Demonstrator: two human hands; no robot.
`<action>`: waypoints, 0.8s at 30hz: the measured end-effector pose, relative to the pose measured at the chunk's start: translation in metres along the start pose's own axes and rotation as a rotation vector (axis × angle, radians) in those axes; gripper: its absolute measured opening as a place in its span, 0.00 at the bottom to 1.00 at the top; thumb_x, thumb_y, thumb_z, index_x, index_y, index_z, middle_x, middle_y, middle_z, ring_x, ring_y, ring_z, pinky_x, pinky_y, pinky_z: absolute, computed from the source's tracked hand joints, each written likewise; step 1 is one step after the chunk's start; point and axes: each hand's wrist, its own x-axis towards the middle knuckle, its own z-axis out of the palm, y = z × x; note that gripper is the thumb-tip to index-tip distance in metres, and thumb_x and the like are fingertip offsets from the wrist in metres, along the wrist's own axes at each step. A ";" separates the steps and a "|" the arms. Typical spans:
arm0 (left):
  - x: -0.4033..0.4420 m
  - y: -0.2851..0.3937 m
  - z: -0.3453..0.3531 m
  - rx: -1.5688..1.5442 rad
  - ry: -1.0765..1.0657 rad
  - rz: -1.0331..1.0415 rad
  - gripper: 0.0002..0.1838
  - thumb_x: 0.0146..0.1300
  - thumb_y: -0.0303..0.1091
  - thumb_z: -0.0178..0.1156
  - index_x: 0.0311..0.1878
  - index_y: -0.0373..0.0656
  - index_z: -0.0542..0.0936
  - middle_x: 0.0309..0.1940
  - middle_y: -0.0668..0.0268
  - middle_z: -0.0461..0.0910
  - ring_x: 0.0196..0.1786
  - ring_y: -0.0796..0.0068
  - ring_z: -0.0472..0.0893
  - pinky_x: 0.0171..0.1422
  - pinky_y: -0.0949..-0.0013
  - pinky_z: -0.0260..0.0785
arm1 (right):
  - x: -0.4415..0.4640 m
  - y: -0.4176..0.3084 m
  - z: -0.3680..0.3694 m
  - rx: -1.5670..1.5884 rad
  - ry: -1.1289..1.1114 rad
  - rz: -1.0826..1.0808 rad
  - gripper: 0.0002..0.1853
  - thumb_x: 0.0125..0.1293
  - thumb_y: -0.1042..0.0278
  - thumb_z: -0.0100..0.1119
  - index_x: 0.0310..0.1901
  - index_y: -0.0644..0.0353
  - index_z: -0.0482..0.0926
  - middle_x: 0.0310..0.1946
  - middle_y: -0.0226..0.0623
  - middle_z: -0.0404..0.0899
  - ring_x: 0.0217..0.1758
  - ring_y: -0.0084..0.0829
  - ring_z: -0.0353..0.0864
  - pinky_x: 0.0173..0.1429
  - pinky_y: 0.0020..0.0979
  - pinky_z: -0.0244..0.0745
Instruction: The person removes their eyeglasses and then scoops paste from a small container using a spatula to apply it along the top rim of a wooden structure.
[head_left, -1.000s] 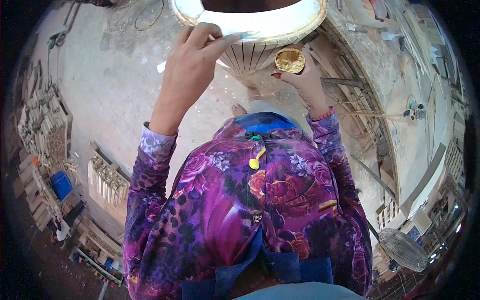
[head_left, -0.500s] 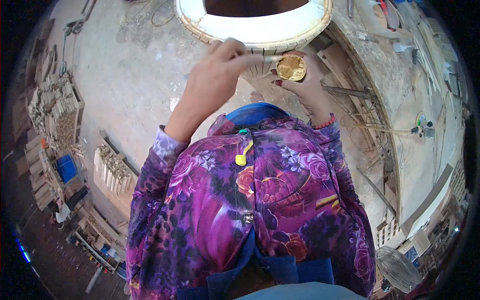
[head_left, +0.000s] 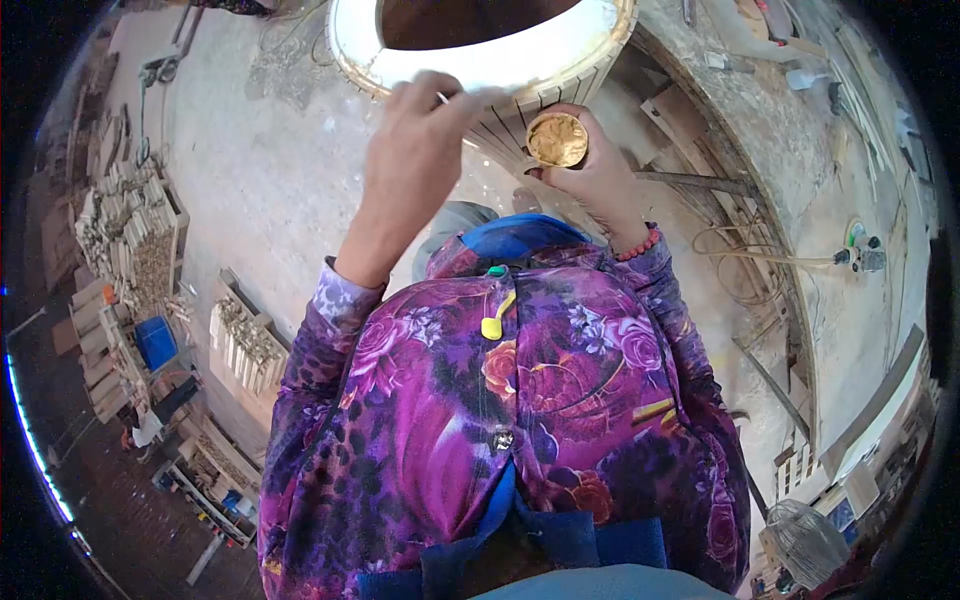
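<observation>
My left hand (head_left: pixel 415 150) is closed in a pinch at the near rim of a large white-topped piece (head_left: pixel 475 62) with an oval opening and slatted sides. A small pale end shows between its fingers; what it grips is blurred and I cannot make it out. To the right, my right hand (head_left: pixel 598 175) is wrapped round a small round cup (head_left: pixel 557 140). The cup is tilted toward the camera, and gold-coloured material shows inside it, close to the slatted side.
Stacked wood pieces (head_left: pixel 130 235) and a blue bin (head_left: pixel 155 342) lie at the left. Long boards (head_left: pixel 690 130) are on the floor at the right, near a hose (head_left: pixel 770 258). A round wire-caged object (head_left: pixel 805 540) stands at the lower right.
My left hand moved right toward the cup, then back left to the rim. My right hand still holds the cup, now slightly further left. The white-topped piece has shifted left in view.
</observation>
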 end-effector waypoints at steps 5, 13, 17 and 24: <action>0.019 0.020 0.016 -0.183 -0.037 -0.023 0.21 0.59 0.21 0.60 0.54 0.51 0.87 0.43 0.61 0.78 0.48 0.56 0.78 0.51 0.57 0.74 | 0.003 0.027 -0.017 0.126 -0.010 -0.040 0.39 0.48 0.78 0.73 0.64 0.63 0.69 0.54 0.37 0.77 0.59 0.31 0.78 0.65 0.32 0.74; 0.036 0.030 0.017 -0.203 -0.077 0.007 0.20 0.62 0.21 0.62 0.55 0.52 0.87 0.42 0.59 0.78 0.45 0.57 0.80 0.51 0.58 0.74 | 0.000 0.029 -0.022 0.150 0.043 0.021 0.39 0.47 0.81 0.72 0.64 0.63 0.69 0.54 0.37 0.77 0.59 0.30 0.78 0.65 0.31 0.74; 0.032 0.025 0.019 -0.097 -0.112 0.073 0.19 0.62 0.21 0.65 0.55 0.51 0.87 0.41 0.61 0.78 0.43 0.63 0.79 0.47 0.64 0.73 | 0.002 0.028 -0.024 0.197 -0.018 -0.009 0.37 0.48 0.80 0.72 0.63 0.62 0.70 0.54 0.37 0.78 0.58 0.29 0.79 0.64 0.30 0.74; -0.004 -0.004 -0.009 -0.413 -0.083 -0.173 0.15 0.63 0.25 0.68 0.52 0.51 0.89 0.38 0.64 0.78 0.39 0.65 0.80 0.43 0.64 0.73 | 0.000 0.024 -0.028 0.134 0.019 0.009 0.35 0.49 0.77 0.73 0.62 0.61 0.72 0.53 0.35 0.79 0.58 0.29 0.79 0.63 0.29 0.74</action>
